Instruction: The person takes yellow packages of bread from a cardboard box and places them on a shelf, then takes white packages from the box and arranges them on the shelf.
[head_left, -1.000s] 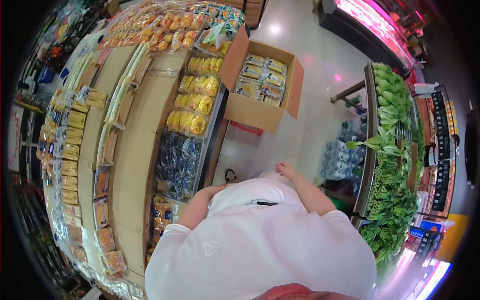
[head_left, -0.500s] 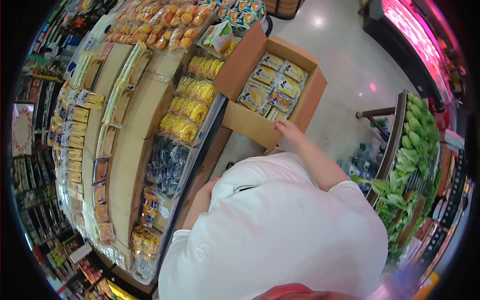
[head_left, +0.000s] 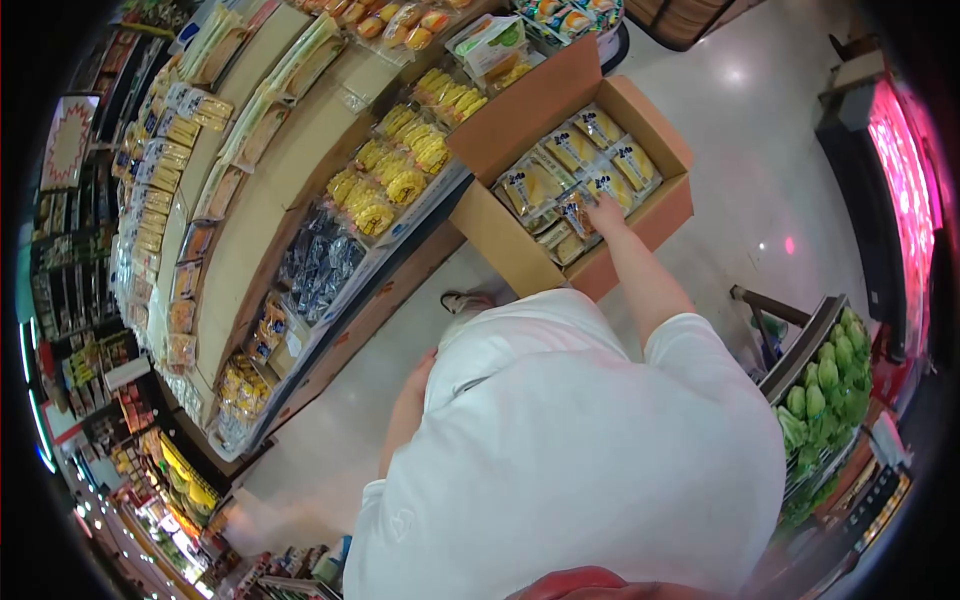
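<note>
My right hand (head_left: 606, 214) is down inside an open cardboard box (head_left: 640, 245). Its fingers are closed at the edge of a clear-wrapped brownish pastry packet (head_left: 574, 213); the fingertips are partly hidden. Around it in the box lie several clear packets of pale yellow cakes (head_left: 572, 148) with dark lettering. My left hand (head_left: 422, 374) holds nothing visible and lies against the side of my white shirt (head_left: 560, 430), fingers stretched out.
Left of the box runs a tiered shelf (head_left: 300, 160) with yellow packaged snacks (head_left: 405, 150) and dark blue packets (head_left: 320, 255). A rack of green vegetables (head_left: 825, 385) stands at right, near a pink-lit case (head_left: 905, 190). A shoe (head_left: 466, 302) shows on the floor.
My right hand has moved from the box's near flap into the box, onto the brownish packet. The view has turned, shifting box and shelf. My left hand stays by my side.
</note>
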